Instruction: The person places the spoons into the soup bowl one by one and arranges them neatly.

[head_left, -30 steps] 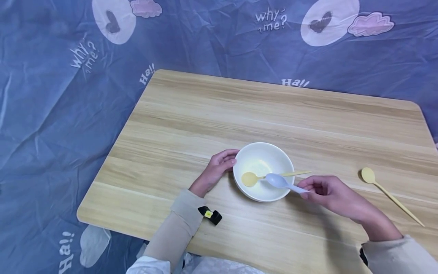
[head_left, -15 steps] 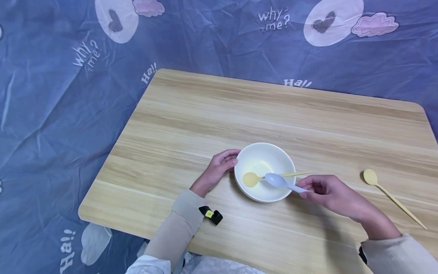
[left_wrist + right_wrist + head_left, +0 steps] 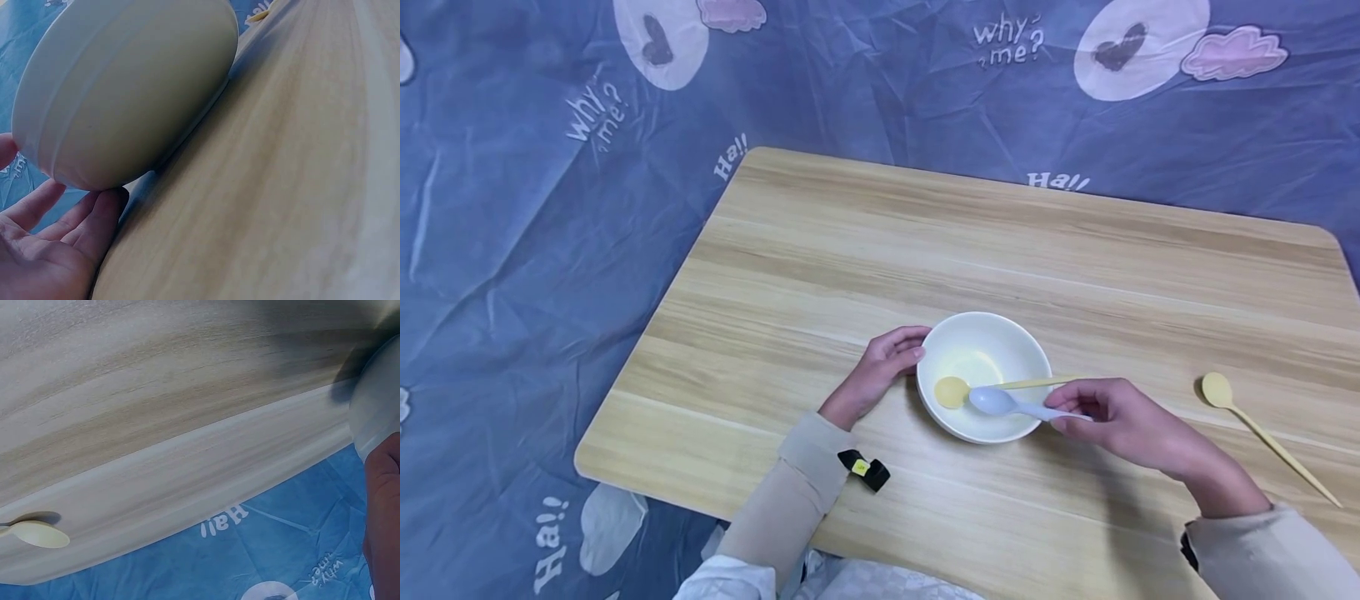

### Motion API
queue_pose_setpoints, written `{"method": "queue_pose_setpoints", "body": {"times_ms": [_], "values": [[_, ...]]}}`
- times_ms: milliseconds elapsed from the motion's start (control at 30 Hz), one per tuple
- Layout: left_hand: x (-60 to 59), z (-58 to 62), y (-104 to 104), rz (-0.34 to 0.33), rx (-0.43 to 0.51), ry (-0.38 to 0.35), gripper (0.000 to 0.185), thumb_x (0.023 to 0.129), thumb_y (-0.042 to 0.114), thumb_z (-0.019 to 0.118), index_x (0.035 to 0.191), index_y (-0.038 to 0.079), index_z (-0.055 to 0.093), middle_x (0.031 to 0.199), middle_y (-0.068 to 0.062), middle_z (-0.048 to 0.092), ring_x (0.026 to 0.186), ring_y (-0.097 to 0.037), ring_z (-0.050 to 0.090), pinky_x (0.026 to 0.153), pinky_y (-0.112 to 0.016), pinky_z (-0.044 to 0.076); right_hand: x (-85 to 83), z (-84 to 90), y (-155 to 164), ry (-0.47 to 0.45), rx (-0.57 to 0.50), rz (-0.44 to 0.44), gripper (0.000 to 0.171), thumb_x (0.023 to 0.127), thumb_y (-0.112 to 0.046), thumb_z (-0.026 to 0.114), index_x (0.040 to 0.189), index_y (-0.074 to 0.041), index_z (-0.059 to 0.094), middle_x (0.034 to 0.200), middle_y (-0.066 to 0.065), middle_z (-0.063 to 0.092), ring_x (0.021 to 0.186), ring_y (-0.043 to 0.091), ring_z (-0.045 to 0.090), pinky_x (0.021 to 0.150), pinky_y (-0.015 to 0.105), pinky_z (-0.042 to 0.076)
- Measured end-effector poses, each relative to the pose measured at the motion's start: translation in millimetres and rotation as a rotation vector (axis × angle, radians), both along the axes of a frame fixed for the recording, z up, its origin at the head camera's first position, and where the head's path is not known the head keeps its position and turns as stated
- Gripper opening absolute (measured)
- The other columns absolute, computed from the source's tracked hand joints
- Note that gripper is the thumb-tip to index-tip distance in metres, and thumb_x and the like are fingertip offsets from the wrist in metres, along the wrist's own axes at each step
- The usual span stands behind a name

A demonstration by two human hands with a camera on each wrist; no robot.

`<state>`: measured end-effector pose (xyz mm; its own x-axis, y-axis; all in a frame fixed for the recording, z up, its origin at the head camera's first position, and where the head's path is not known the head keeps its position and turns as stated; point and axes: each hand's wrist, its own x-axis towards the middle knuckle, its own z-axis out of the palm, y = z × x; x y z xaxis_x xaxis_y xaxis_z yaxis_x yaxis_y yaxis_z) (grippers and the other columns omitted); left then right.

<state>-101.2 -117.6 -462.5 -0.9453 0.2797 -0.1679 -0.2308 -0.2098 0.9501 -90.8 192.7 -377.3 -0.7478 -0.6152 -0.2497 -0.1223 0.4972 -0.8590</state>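
Observation:
A white bowl (image 3: 983, 343) sits on the wooden table (image 3: 1015, 250); its outer wall (image 3: 125, 94) fills the left wrist view. My left hand (image 3: 880, 367) rests against the bowl's left side with relaxed fingers (image 3: 75, 231). My right hand (image 3: 1120, 421) pinches the handle of a pale blue plastic spoon (image 3: 1000, 402), whose head lies inside the bowl. A yellow spoon (image 3: 958, 389) lies in the bowl too, its handle over the right rim.
A second yellow long-handled spoon (image 3: 1255, 433) lies on the table at the right, its head (image 3: 37, 533) showing in the right wrist view. A blue printed sheet (image 3: 550, 208) surrounds the table. A black strap (image 3: 865, 471) is on my left sleeve.
The blue spoon has gone leftward and lower into the bowl with my right hand. The left hand stays against the bowl.

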Motion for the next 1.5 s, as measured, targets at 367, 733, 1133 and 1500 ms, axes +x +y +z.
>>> {"method": "queue_pose_setpoints", "body": {"times_ms": [367, 733, 1133, 1500], "values": [[1.0, -1.5, -0.9, 0.002, -0.004, 0.002, 0.044, 0.092, 0.01, 0.052, 0.133, -0.005, 0.046, 0.13, -0.025, 0.053, 0.111, -0.019, 0.057, 0.09, -0.028, 0.051, 1.3, 0.1, -1.7, -0.007, 0.012, -0.016, 0.015, 0.087, -0.008, 0.064, 0.101, 0.0, 0.064, 0.086, 0.008, 0.066, 0.074, 0.005, 0.06, 0.063, 0.02, 0.05], [0.2, -0.1, -1.0, -0.011, -0.011, -0.005, 0.044, 0.093, 0.01, 0.052, 0.134, -0.005, 0.045, 0.131, -0.024, 0.052, 0.114, -0.023, 0.056, 0.093, -0.031, 0.051, 2.0, -0.2, -0.3, 0.001, 0.025, -0.031, 0.015, 0.087, -0.009, 0.065, 0.101, -0.003, 0.064, 0.085, 0.006, 0.066, 0.073, 0.005, 0.058, 0.062, 0.019, 0.049], [-1.1, -2.6, -1.1, -0.003, -0.014, -0.006, 0.043, 0.093, 0.011, 0.052, 0.133, -0.004, 0.046, 0.13, -0.024, 0.053, 0.113, -0.021, 0.057, 0.091, -0.029, 0.051, 1.1, -0.4, -0.6, 0.0, 0.031, -0.037, 0.016, 0.087, -0.011, 0.065, 0.102, -0.004, 0.065, 0.084, 0.004, 0.066, 0.071, 0.005, 0.056, 0.06, 0.02, 0.047], [-2.5, -4.1, -0.3, -0.003, -0.015, -0.004, 0.043, 0.094, 0.011, 0.053, 0.134, -0.004, 0.046, 0.131, -0.024, 0.053, 0.116, -0.024, 0.056, 0.094, -0.031, 0.05, -0.4, -2.7, -1.1, 0.031, -0.001, -0.034, 0.014, 0.087, -0.008, 0.065, 0.1, -0.005, 0.065, 0.083, 0.001, 0.064, 0.069, 0.005, 0.057, 0.059, 0.02, 0.048]]}}
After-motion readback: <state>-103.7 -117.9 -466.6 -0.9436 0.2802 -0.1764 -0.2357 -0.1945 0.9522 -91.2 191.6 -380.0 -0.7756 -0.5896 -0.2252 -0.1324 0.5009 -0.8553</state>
